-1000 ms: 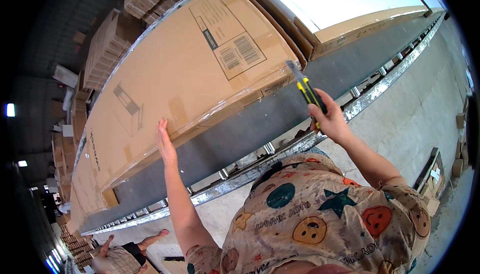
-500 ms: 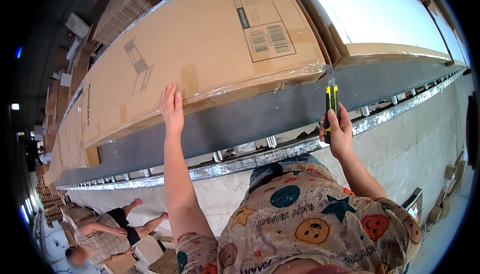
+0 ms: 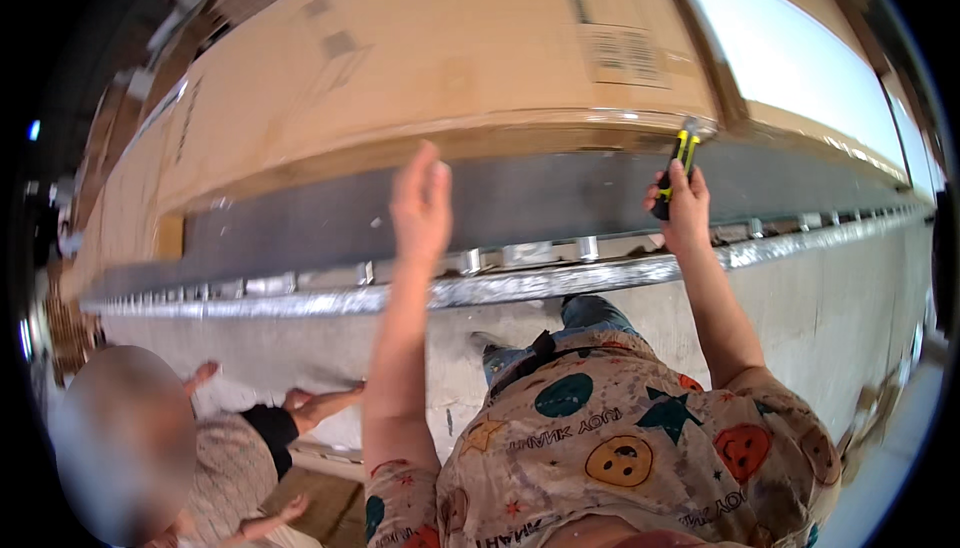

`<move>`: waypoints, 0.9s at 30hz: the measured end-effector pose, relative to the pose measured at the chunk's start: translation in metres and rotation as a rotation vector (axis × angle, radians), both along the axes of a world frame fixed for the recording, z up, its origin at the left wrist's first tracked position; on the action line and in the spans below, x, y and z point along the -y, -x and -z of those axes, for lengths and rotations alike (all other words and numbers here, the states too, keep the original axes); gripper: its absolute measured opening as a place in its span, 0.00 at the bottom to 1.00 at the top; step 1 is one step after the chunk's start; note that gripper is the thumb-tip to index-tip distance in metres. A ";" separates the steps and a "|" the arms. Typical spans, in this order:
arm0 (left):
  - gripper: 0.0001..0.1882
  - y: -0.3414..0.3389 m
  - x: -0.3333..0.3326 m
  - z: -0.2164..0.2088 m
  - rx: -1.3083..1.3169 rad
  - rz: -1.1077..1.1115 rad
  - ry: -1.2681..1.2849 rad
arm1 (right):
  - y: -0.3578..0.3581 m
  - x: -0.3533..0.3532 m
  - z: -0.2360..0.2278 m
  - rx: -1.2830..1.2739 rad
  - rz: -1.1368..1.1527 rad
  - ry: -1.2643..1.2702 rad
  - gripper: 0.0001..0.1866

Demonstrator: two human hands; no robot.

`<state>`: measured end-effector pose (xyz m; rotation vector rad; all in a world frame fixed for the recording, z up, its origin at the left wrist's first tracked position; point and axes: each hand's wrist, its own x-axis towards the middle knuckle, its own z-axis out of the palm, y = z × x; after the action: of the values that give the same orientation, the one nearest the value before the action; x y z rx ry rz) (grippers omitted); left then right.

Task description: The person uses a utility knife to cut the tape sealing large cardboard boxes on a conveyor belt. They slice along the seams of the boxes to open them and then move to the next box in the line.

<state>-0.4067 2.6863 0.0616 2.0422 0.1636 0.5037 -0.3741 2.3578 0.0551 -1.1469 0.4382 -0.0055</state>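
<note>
Yellow-and-black utility knife (image 3: 677, 170), the only one, sits over the conveyor (image 3: 330, 188), inside its near edge, tip at the near right corner of one long carton (image 3: 450, 58). The right hand (image 3: 688, 203) is clamped around its handle, seemingly to leave the blade free; blur hides any contact. The left hand (image 3: 420, 208), apart and empty, fingers extended, is by the carton's near side, perhaps for steadying. One co-worker (image 3: 235, 458) is beyond the conveyor's near edge.

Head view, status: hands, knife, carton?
Right hand grips utility knife, tip by right corner of carton. Left hand open by carton's front edge, contact unclear. White-topped box close alongside.
</note>
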 end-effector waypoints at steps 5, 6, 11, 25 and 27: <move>0.13 0.212 -0.015 0.057 -0.089 -0.124 0.090 | 0.014 -0.100 -0.004 0.048 -0.082 -0.048 0.10; 0.12 0.256 -0.025 0.075 -0.173 -0.241 0.207 | 0.002 -0.111 0.010 0.051 -0.054 -0.085 0.09; 0.15 0.461 -0.124 0.113 -0.512 -0.853 0.314 | -0.034 -0.189 0.045 0.103 -0.088 -0.234 0.09; 0.15 0.448 -0.323 0.208 -0.429 -0.699 0.499 | -0.013 -0.461 0.035 0.103 0.008 -0.131 0.11; 0.16 0.449 -0.366 0.193 -0.577 -0.618 0.416 | -0.010 -0.509 0.034 0.150 0.069 -0.103 0.11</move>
<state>-0.8560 3.0523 -0.1315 1.6464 1.1697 0.2018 -0.3644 2.8665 0.0210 -1.0220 0.3410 -0.1273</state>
